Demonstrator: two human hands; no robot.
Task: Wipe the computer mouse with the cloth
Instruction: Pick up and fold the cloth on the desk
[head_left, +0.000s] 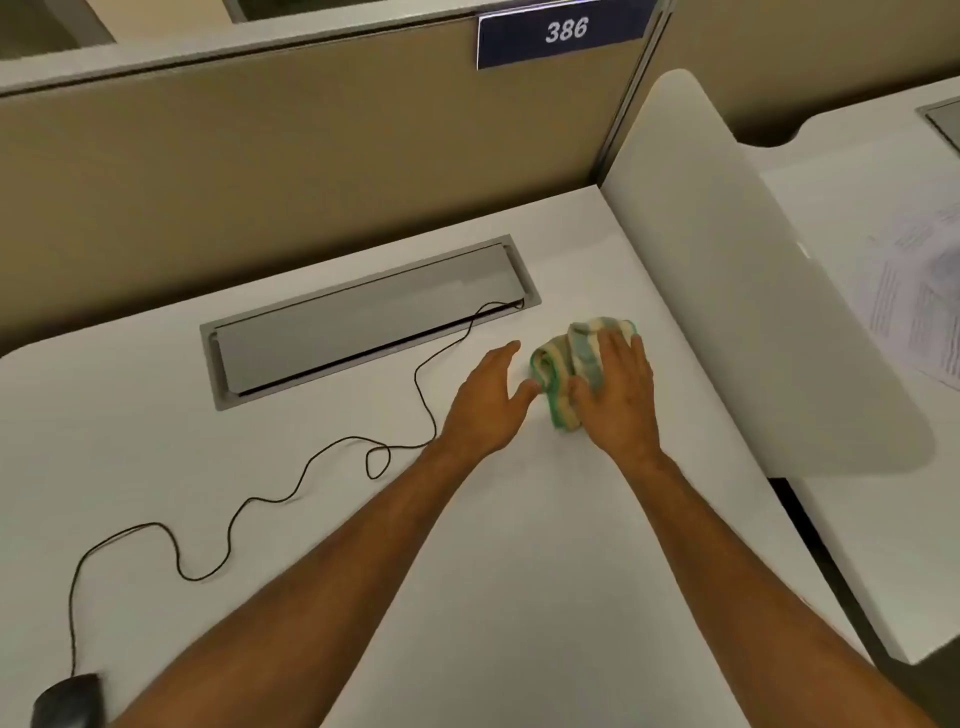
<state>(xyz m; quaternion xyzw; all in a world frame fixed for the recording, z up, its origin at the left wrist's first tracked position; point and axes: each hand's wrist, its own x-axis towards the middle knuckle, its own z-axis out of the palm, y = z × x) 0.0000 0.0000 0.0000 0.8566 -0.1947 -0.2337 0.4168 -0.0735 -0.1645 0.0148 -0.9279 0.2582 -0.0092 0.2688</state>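
Computer mouse (67, 699): dark, lying at the near left corner of the white desk (519, 571), well apart from both hands. Its black cable (291, 488) loops across the desk and enters the right end of the grey cable tray (363, 317), recessed near the far edge; the lid is down, contents not visible. Cloth (571, 364): green and cream, bunched near the right edge. Right hand (618, 400) lies flat on it, fingers spread. Left hand (488, 405) is spread, just beside the cloth, thumb touching it.
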